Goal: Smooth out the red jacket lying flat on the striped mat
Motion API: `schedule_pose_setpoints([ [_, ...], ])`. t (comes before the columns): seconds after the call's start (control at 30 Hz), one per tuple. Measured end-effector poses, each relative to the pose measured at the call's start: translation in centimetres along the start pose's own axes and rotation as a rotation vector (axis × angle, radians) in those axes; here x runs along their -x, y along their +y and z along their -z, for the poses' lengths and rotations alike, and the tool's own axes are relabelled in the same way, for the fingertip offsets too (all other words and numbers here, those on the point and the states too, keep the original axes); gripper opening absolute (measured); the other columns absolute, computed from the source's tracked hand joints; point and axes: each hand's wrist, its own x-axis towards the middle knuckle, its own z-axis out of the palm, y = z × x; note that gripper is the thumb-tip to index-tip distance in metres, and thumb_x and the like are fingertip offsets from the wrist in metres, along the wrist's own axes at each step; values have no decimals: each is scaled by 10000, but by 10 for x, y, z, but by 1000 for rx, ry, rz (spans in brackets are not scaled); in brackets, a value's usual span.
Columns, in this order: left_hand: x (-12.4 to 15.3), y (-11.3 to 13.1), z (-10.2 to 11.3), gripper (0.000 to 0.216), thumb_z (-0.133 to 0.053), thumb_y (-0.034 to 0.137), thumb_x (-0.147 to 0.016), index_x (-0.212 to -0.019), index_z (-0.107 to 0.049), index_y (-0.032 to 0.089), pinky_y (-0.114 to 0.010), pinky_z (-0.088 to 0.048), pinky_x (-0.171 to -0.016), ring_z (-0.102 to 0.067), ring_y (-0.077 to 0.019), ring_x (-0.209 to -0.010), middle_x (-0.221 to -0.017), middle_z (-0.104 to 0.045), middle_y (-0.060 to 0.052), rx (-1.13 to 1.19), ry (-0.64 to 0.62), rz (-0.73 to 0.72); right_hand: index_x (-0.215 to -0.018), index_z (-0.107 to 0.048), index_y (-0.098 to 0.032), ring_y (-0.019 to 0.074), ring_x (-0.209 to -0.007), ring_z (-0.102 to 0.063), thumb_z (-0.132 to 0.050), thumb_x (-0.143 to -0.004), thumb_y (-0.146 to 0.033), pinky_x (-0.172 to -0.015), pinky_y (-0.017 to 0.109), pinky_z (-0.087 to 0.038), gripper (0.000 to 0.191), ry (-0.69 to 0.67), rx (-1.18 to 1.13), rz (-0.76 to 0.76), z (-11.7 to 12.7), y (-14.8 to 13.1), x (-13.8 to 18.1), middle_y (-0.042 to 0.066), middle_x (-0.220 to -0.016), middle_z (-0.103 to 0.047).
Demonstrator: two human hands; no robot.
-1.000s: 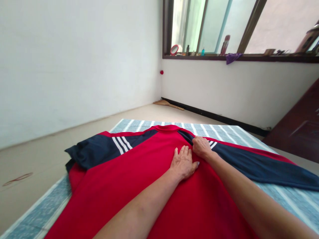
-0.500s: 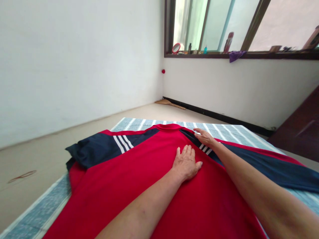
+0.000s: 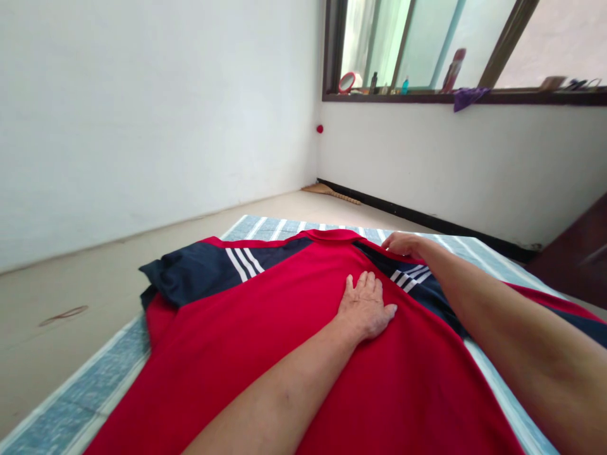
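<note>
Red-and-navy top (image 3: 265, 335), flat under spread-fingered left hand (image 3: 366, 308), with right hand (image 3: 403, 243) newly shifted to shoulder edge (image 3: 372, 244), baring more white stripes (image 3: 402, 280), right grip impossible to tell.

White walls (image 3: 156, 107), pale floor (image 3: 104, 273), black baseboard (image 3: 396, 208), dark-framed window (image 3: 429, 47), daylit panes

A long-sleeved red garment (image 3: 265, 322) with navy sleeve panels lies spread flat on a blue-and-white striped cover (image 3: 111, 373), its red collar (image 3: 332, 235) at the far end and its lower part running out of view. Three white stripes cross each navy shoulder; those on the right are creased. The left sleeve is bunched up, while the right stretches out sideways, partly hidden.
</note>
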Motion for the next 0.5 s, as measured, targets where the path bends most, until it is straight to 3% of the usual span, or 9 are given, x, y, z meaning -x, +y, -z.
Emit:
schedule_pose_setpoints([
  [0.1,0,1,1,690,-234,549,-905,-1441,-307,122,-519,-76,-1126,-126,-260,-1412,-1525,-227,-119,-1,-7,6,-950,-639,-95,110,-695,-623,-562,-888,-143,-627,217,-503,110,-230,-35,20,2,1,2,25,-837,-668],
  [0.17,0,1,1,687,-235,549,-904,-1441,-306,126,-517,-76,-1128,-121,-262,-1413,-1527,-229,-110,-6,-6,8,-970,-631,-102,121,-726,-622,-565,-897,-191,-645,236,-509,133,-305,-13,17,3,1,0,28,-875,-660],
  [0.3,-1,1,0,690,-232,551,-904,-1440,-309,125,-519,-76,-1129,-119,-267,-1413,-1527,-229,-109,-3,-3,5,-1075,-590,-141,176,-877,-609,-574,-897,-352,-739,343,-529,276,-344,89,-11,3,-2,-6,43,-1057,-605],
  [0.5,-2,1,-1,688,-234,553,-901,-1439,-316,133,-518,-67,-1129,-122,-260,-1413,-1525,-232,-110,5,-3,10,-1131,-568,-150,207,-960,-590,-567,-900,-359,-806,388,-512,312,-374,177,-6,2,-7,0,58,-1132,-580],
])
